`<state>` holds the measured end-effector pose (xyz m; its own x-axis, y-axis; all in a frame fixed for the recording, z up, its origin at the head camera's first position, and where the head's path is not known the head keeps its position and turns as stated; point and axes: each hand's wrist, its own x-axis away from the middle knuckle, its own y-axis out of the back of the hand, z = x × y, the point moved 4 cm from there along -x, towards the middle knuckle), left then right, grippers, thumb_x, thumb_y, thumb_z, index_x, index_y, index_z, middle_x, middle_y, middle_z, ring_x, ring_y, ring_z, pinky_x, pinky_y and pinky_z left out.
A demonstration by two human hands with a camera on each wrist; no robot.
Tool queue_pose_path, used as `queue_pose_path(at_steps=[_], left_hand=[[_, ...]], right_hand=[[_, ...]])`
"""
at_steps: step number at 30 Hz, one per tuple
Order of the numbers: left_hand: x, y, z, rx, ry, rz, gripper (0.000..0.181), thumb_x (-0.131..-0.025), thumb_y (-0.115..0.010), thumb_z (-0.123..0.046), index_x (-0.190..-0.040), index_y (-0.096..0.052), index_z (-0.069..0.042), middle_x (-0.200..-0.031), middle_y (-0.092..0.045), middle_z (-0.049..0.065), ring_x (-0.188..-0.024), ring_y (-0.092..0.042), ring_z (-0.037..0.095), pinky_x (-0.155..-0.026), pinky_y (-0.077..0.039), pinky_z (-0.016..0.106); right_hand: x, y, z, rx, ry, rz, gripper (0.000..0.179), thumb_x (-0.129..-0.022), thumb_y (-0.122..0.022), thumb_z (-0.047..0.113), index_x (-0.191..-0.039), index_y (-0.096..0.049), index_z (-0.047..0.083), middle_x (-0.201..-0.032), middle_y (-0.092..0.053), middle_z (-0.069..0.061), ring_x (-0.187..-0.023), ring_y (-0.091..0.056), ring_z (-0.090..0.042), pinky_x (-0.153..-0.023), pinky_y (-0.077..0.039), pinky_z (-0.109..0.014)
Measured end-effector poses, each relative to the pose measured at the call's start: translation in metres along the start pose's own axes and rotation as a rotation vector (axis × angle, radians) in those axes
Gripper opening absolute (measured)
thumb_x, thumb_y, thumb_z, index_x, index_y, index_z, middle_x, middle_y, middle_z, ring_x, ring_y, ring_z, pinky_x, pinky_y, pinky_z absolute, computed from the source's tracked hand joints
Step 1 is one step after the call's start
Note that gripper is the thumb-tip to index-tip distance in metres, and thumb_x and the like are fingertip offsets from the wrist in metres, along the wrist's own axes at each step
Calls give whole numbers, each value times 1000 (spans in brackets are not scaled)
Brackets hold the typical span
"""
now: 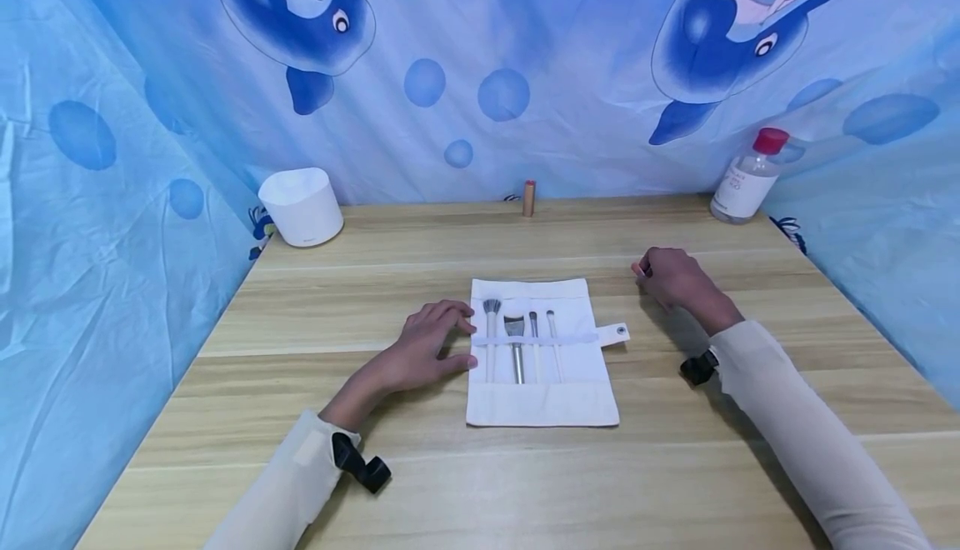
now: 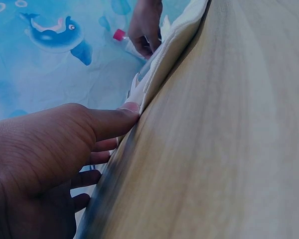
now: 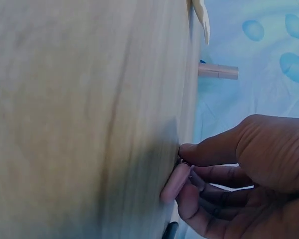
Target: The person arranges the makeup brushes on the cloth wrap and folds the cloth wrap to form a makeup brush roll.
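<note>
the left hand [image 1: 429, 347] has its thumb and fingers wide apart and touches the left edge of the white cloth [image 1: 543, 407], which has four brushes [image 1: 517, 357] on it. to the right of the cloth, the right hand [image 1: 681, 282] pinches a little pink tube [image 3: 176, 182] with thumb and finger. behind the cloth, a brown tube [image 1: 528, 200] stands up.

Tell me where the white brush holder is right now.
In the head view, the white brush holder lies near the middle of the wooden table, its left edge touching the left hand.
</note>
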<state>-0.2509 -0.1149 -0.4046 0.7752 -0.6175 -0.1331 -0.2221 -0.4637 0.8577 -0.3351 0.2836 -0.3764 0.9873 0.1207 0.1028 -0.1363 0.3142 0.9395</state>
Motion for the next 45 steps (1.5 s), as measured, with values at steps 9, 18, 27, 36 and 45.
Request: queue_pose_path(at_steps=[9, 18, 27, 36, 45], left_hand=[[0, -1, 1, -5, -2, 5, 42, -93, -71, -40, -123, -59, -13, -150, -42, 3, -139, -33, 27, -110, -20, 55], [-1, -2, 3, -4, -11, 3, 43, -93, -71, -41, -123, -59, -13, -149, -42, 3, -139, -32, 27, -109, -21, 56], [-1, -1, 2, -3, -9, 2, 43, -93, -71, -40, -123, -59, -13, -149, -42, 3, -139, -32, 27, -109, -21, 56], [-1, -2, 3, -3, 3, 8, 42, -93, -71, -41, -123, -59, -14, -150, -41, 3, -139, -32, 27, -109, -21, 55], [-1, -1, 3, -3, 5, 9, 43, -93, -71, -41, -124, -59, -13, -150, -42, 4, -138, -32, 27, -109, -21, 56]], right_hand=[[4, 5, 12, -107, 61, -82, 34, -103, -54, 32, -114, -58, 0, -92, -64, -14, -71, -59, -25, -64, -48, -40], [6, 20, 36, -261, 207, -171, 30, -101, -59, 22, -124, -58, 3, -105, -68, -14, -91, -64, -27, -79, -48, -46], [13, 24, 53, -456, 254, -174, 28, -100, -62, 19, -125, -59, 8, -101, -67, -11, -82, -64, -24, -71, -52, -44], [17, 17, 70, -665, 288, -97, 32, -100, -64, 18, -127, -54, 4, -103, -66, -16, -83, -67, -29, -76, -56, -49], [14, -1, 81, -742, 343, -6, 38, -101, -62, 15, -134, -47, 5, -106, -65, -21, -84, -68, -35, -78, -56, -52]])
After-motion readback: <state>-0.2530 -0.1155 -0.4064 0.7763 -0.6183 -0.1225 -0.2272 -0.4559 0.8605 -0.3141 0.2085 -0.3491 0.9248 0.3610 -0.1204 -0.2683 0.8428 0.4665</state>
